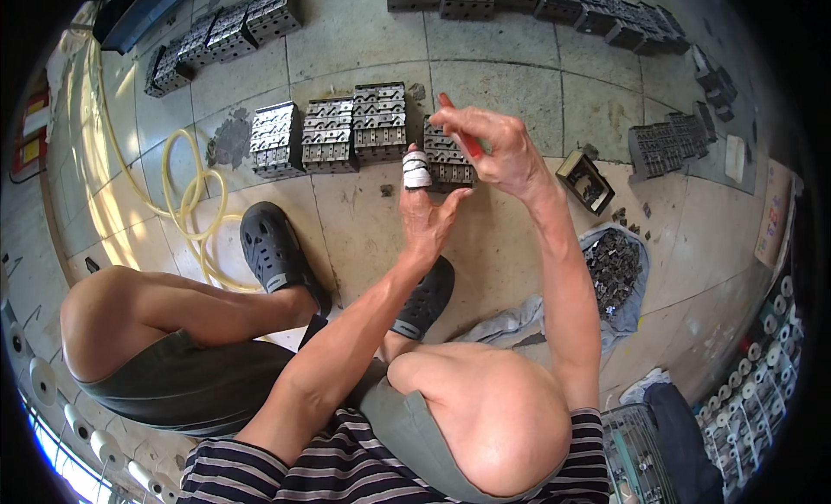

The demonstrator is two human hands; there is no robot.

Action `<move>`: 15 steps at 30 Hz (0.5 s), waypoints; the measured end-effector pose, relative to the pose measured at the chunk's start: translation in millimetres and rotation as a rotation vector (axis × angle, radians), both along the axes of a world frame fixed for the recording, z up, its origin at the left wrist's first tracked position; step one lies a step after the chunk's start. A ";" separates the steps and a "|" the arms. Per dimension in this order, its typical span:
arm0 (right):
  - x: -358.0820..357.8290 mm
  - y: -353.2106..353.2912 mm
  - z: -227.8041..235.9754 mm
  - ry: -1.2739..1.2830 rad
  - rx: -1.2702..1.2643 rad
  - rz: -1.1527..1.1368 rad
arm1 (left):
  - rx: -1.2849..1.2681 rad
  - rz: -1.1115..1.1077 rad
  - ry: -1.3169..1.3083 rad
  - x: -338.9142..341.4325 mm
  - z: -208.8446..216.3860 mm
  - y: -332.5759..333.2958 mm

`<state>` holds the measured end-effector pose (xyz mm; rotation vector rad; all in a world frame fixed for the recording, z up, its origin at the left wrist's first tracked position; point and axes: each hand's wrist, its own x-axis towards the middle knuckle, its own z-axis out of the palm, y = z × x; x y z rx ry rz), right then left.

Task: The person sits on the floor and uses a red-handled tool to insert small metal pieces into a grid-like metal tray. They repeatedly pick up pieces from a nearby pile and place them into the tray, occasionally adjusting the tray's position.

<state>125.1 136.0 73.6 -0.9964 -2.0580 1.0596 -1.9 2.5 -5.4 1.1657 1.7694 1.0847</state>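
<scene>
That striped dark shirt (338, 469) has grey-green shorts (208, 378) beside it, dark holed clogs (267, 244) beyond it — and white wrapping (416, 172) round the left fingers (413, 147).

Both hands (424, 220) (502, 149) forward, close together

Watching remotely, I could pass a hand over the grey tiled floor (498, 75) between the near row of dark ridged metal blocks (379, 114) and the far row of dark metal blocks (597, 16). A coiled translucent yellow hose (227, 192) obstructs me leftward; an open black rectangular box (582, 197), rightward.
</scene>
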 end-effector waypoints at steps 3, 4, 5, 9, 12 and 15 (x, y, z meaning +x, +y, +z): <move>-8.8 -0.3 10.9 -0.033 -0.113 -0.147 | -0.026 0.036 0.062 11.9 -0.8 8.5; -10.5 -0.1 13.3 -0.105 -0.088 -0.201 | -0.029 0.056 0.087 17.5 -3.6 15.0; -13.7 -3.9 14.5 -0.163 -0.083 -0.255 | -0.023 0.058 0.126 20.7 -5.0 15.8; -19.4 -0.6 19.6 -0.352 -0.128 -0.359 | -0.038 0.059 0.217 25.9 -12.1 16.7; -50.5 -9.9 9.4 -0.392 -0.060 -0.525 | -0.008 0.054 0.090 22.4 -20.2 18.5; -60.7 -18.7 0.6 -0.432 -0.039 -0.608 | -0.104 -0.010 -0.111 12.7 -19.1 11.7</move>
